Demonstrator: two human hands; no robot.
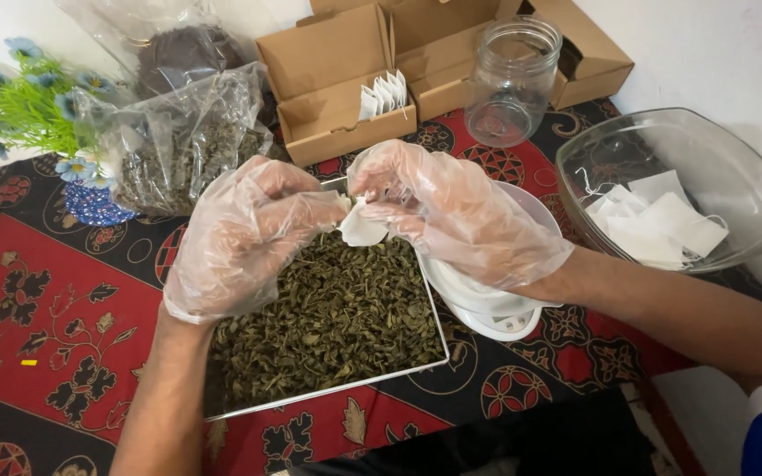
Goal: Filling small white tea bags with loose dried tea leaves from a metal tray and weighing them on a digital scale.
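Far left I see a small plant (28,106) w/ blue flowers in a blue patterned pot, standing on the red-and-black patterned cloth (55,308). Just right of it sits a clear plastic bag (178,141) of dried green leaves, w/ a second clear bag (183,53) of darker stuff behind it.

Next, my left hand (240,238), in a loose clear plastic glove, is up over the near-left part of a metal tray (328,392) filled w/ dried tea leaves (337,308). Its fingertips are pressed together on the left edge of a small white tea bag (359,225), which hangs just above the leaves, between both hands. Behind the thumb there's a bit of metal showing; can't tell what it is.

My right hand (456,216), also gloved, pinches the same bag from the right/top side, fingers curled in over it. Under that hand and wrist is a white round dish (487,308), partly hidden, touching the tray's right rim.

Behind the hands: an open cardboard box (337,79) w/ a row of white bags (385,92) standing in it, more cardboard boxes (522,44) to its right, and an empty clear glass jar (511,79) upright in front of them.

Far right, a clear glass bowl (734,167) holds a loose pile of flat white bags w/ strings (654,220), well apart from the tray.
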